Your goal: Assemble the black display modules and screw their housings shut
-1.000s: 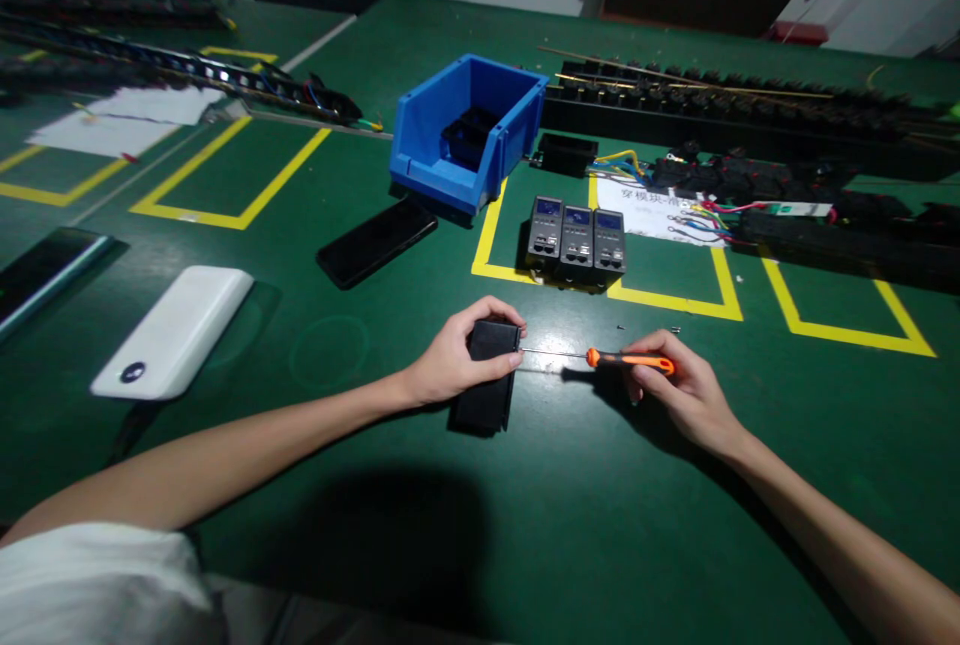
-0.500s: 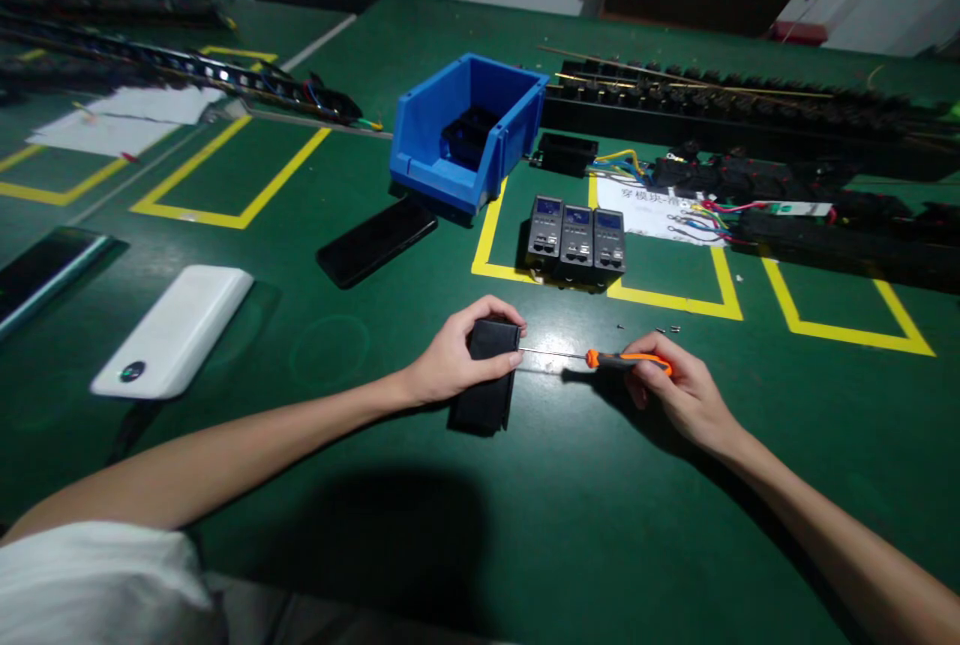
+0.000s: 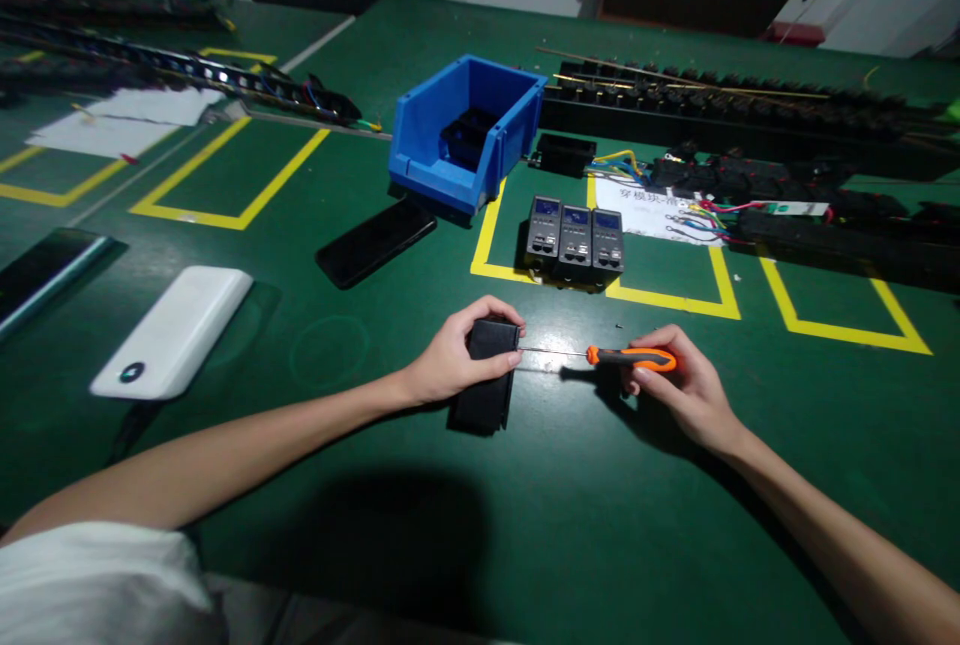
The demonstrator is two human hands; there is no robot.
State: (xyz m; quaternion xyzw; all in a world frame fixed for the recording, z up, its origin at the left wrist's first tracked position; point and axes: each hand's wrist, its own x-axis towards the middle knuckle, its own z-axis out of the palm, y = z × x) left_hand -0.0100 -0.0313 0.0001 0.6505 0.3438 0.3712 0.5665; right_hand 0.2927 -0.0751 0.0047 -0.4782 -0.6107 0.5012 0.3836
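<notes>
My left hand (image 3: pixel 469 350) is closed around a black rectangular module (image 3: pixel 481 403), thumb across its top and fingers behind its far end. In my right hand (image 3: pixel 679 385) is a screwdriver (image 3: pixel 634 358) with an orange and black handle, pinched between thumb and fingers. Its thin shaft lies level, pointing left, and the tip meets the module's right side by my left thumb; the exact contact point is too small to make out. A tiny screw (image 3: pixel 619 326) lies on the green table just beyond the screwdriver.
Three grey modules (image 3: pixel 575 235) stand side by side beyond my hands. Behind them are a blue bin (image 3: pixel 435 175) with black parts inside and wired black strips (image 3: pixel 817 235). At left lie a black phone (image 3: pixel 375 243), a white power bank (image 3: pixel 176 330) and another phone (image 3: pixel 52 270).
My right hand's fingers have shifted on the screwdriver handle, and more of the handle shows. The left hand and the module have stayed in place.
</notes>
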